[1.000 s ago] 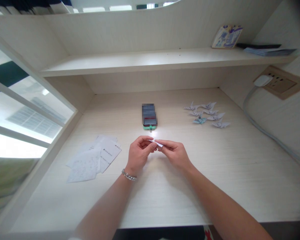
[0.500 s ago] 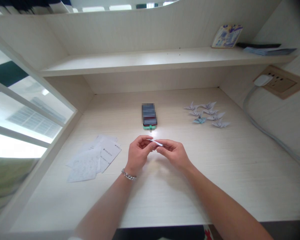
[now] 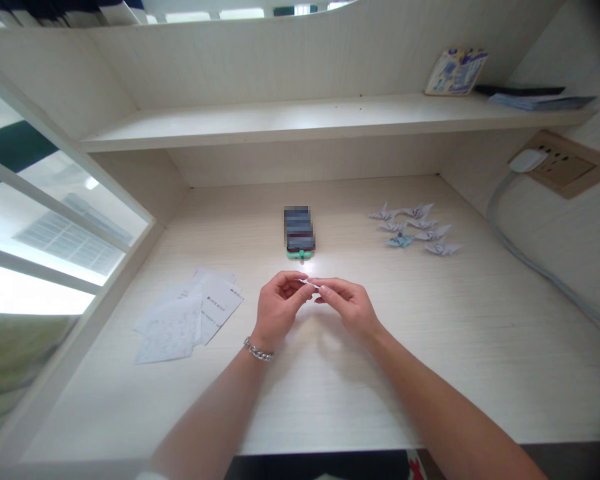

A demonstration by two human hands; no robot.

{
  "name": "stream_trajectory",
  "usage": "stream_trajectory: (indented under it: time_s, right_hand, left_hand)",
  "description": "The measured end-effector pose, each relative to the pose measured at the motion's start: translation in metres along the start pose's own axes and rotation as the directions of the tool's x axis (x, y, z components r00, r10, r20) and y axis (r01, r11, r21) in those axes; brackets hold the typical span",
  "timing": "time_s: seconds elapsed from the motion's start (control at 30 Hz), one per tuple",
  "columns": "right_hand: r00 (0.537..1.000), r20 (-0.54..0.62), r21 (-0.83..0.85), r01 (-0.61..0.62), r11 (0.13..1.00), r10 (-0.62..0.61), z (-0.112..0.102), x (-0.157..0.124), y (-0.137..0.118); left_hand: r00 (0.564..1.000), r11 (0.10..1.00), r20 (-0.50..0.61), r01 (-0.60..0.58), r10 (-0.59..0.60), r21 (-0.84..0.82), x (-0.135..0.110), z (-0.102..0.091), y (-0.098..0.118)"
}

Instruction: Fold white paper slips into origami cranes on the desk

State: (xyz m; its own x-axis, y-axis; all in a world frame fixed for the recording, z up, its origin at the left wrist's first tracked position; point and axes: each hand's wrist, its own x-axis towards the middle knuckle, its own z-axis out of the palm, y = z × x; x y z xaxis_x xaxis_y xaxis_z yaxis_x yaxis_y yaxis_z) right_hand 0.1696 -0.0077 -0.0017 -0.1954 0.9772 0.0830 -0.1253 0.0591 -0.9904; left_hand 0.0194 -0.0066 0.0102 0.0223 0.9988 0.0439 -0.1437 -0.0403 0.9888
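Observation:
Both of my hands meet over the middle of the pale wooden desk [image 3: 330,400]. My left hand [image 3: 278,308], with a silver bracelet on the wrist, pinches one end of a small folded white paper [image 3: 311,284]. My right hand [image 3: 347,304] pinches the other end, its fingers curled over most of the paper. Just beyond my fingertips lies a phone [image 3: 299,233] in a green case. Several finished folded paper cranes [image 3: 416,229] sit in a cluster at the right rear of the desk.
A loose pile of printed paper sheets [image 3: 187,316] lies left of my hands. A grey cable [image 3: 525,260] runs from a wall socket [image 3: 560,167] down the right wall. A shelf [image 3: 305,120] above holds a card and a booklet. A window frame borders the left.
My fingers have closed in further over the folded paper, so less of it shows. The hands have stayed in the same place.

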Motion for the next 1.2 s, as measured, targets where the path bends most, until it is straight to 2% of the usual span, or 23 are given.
stream_trajectory:
  time_s: [0.3, 0.53, 0.67, 0.87, 1.2]
  right_hand:
    - [1.0, 0.016, 0.04, 0.018, 0.999, -0.018, -0.0009, 0.0, -0.0033]
    - [0.997, 0.009, -0.041, 0.076, 0.996, -0.076, -0.0017, -0.0005, -0.0052]
    - [0.996, 0.015, -0.029, 0.089, 0.996, -0.088, -0.0022, -0.0012, -0.0061]
    - [0.999, 0.019, 0.033, 0.041, 0.999, -0.042, -0.0009, -0.0004, -0.007]
    - [1.0, 0.018, 0.118, -0.016, 0.993, 0.014, 0.0013, 0.0016, -0.0045]
  left_hand:
    - [0.999, 1.0, 0.034, -0.028, 0.028, -0.007, -0.0017, 0.0, -0.0001]
    - [0.999, 0.998, 0.027, -0.039, 0.038, 0.044, -0.0017, -0.0005, 0.0015]
    - [0.999, 0.997, 0.02, -0.043, 0.042, 0.056, -0.0018, -0.0013, 0.0001]
    - [0.998, 0.997, 0.008, -0.058, 0.058, 0.055, -0.0033, 0.0003, 0.002]
    - [0.992, 0.982, 0.065, -0.114, 0.105, 0.149, -0.0042, 0.0005, 0.0038]
